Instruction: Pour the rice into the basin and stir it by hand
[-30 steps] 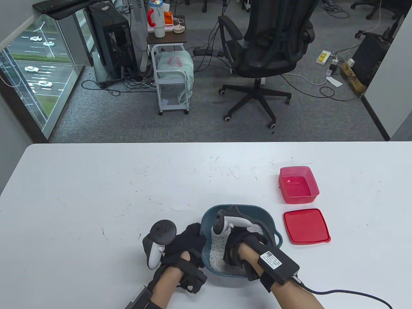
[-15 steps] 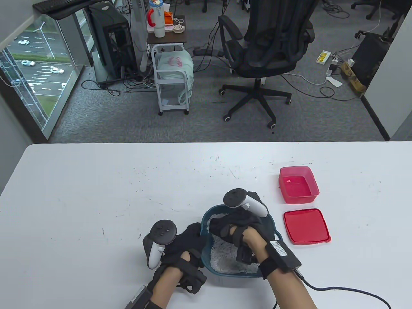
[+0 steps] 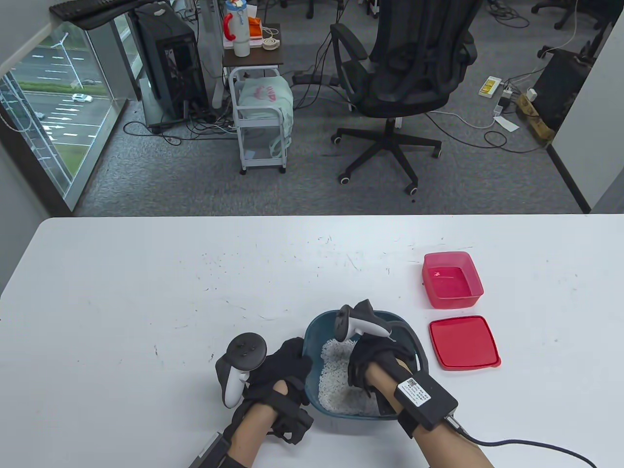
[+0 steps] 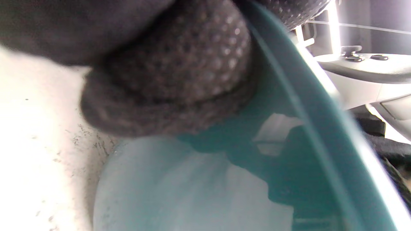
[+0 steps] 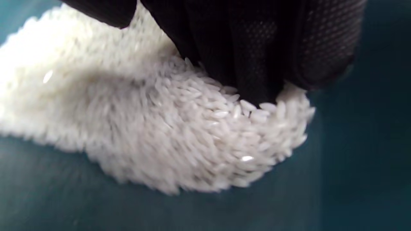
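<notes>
Basin [image 3: 312, 341], teal, on worktop [image 3: 146, 292]: left hand [image 3: 285, 363] grip clamped on its rim. Right hand [image 3: 373, 358] fingers [image 5: 257, 64] buried in rice [image 3: 331, 380]; grip state cannot be told. Risk: brisk stirring may flick grains over the rim.

Grey carpet [image 3: 146, 180] is seen beyond the white table [image 3: 146, 292]. A black office chair [image 3: 404, 73] stands far right of centre; a white trolley [image 3: 261, 122] (a tumbler [image 3: 240, 34] on its wooden top) stands to its left beside a black computer tower [image 3: 170, 68]. Daylight enters through a window [image 3: 48, 107] at far left. Cables and a power strip [image 3: 490, 86] lie at far right.
</notes>
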A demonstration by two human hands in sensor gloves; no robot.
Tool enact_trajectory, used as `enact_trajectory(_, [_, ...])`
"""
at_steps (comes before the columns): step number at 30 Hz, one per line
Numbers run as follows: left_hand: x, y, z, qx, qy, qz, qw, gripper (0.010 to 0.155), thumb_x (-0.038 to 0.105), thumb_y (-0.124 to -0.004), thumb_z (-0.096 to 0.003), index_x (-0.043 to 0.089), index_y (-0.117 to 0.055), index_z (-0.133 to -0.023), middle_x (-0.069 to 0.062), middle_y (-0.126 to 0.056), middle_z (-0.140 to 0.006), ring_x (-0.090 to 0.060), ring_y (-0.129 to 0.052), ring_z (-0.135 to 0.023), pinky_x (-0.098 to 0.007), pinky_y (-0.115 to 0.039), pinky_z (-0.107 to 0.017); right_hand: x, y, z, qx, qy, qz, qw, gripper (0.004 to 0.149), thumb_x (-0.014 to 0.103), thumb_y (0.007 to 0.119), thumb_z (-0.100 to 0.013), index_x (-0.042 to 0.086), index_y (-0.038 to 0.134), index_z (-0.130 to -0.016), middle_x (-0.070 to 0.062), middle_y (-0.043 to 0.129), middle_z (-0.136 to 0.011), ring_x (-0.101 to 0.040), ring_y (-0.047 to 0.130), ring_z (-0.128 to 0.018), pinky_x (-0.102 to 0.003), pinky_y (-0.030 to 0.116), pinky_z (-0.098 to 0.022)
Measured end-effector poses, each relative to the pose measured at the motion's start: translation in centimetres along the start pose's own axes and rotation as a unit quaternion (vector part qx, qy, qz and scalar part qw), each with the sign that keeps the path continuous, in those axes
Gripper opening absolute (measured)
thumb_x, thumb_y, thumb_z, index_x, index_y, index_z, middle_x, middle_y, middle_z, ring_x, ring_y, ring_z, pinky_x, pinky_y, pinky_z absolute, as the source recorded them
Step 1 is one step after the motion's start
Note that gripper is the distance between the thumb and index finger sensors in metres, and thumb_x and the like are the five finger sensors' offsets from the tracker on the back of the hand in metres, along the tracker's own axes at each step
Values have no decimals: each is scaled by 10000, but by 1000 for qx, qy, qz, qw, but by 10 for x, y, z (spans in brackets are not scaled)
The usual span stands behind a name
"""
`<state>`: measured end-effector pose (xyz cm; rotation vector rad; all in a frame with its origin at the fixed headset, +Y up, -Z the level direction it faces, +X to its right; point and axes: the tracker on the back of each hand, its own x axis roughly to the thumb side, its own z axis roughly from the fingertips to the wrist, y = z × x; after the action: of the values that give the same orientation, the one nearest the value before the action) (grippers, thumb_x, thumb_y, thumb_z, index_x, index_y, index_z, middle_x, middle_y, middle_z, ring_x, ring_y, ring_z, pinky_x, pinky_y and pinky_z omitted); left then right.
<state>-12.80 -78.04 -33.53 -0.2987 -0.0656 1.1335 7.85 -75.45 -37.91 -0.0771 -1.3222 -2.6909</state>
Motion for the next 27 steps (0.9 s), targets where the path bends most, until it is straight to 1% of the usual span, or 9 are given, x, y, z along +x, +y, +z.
enact_trajectory(3, [0,0,0,2,1,-1,1000,620,295,-802,-490,13,-635,-1016,-299,-803,-913,-166,-1103,-57,-255,-980,15,5,6,-1,44,-53,-18,997,656,425,754,-340,-130,956,-626,-342,1087,-462,-487,1090,-273,-583,870,-167])
enact_trajectory(5, [0,0,0,2,1,-2,1000,620,295,-802,-489,13,-635,-1016,-299,-803,-913,-166,-1103,-57,-255,-980,15,10,8,-2,80,-141,-70,984,657,421,757,-338,-129,955,-638,-351,1079,-479,-503,1079,-296,-595,862,-183])
enact_trajectory(7, [0,0,0,2,1,-2,1000,620,294,-803,-489,12,-637,-1015,-301,-802,-913,-168,-1103,-55,-257,-979,16,12,7,-2,98,-218,-123,963,660,422,756,-343,-117,937,-678,-346,1060,-545,-516,1070,-369,-604,872,-231])
enact_trajectory(10, [0,0,0,1,0,0,1000,619,295,-802,-493,14,-633,-1018,-300,-800,-915,-169,-1102,-57,-258,-979,14,15,5,-6,137,-304,-219,917,671,414,757,-350,-80,849,-794,-332,958,-733,-530,988,-571,-626,835,-369])
enact_trajectory(14, [0,0,-1,-4,-5,-1,1000,620,293,-801,-494,14,-630,-1020,-302,-796,-918,-173,-1101,-61,-260,-977,10,14,-4,-11,128,-318,-273,899,686,403,733,-373,-62,708,-875,-330,806,-852,-527,861,-706,-635,742,-472])
enact_trajectory(18, [1,0,-1,-7,-8,-2,1000,621,293,-801,-495,13,-629,-1021,-303,-793,-919,-172,-1102,-63,-260,-978,9,10,-16,-12,66,-290,-288,910,714,421,714,-391,24,544,-960,-262,598,-980,-494,648,-858,-653,616,-554])
enact_trajectory(20, [0,0,-1,-7,-8,-2,1000,623,294,-803,-492,14,-630,-1021,-302,-795,-919,-172,-1102,-61,-261,-977,10,7,-22,-13,17,-255,-279,926,707,427,700,-398,61,516,-975,-238,535,-1002,-475,598,-884,-659,581,-569])
enact_trajectory(23, [0,0,-1,-6,-8,-2,1000,622,293,-803,-493,12,-632,-1021,-302,-795,-919,-173,-1104,-63,-261,-979,9,0,-27,-11,-44,-186,-244,951,686,420,701,-401,47,572,-962,-250,603,-976,-484,670,-846,-660,608,-547])
enact_trajectory(27, [0,0,0,-3,-7,-2,1000,619,294,-802,-493,15,-634,-1019,-303,-798,-916,-170,-1104,-61,-259,-979,10,-10,-28,-7,-71,-89,-170,979,665,421,703,-399,22,667,-930,-270,726,-923,-501,774,-782,-645,670,-514])
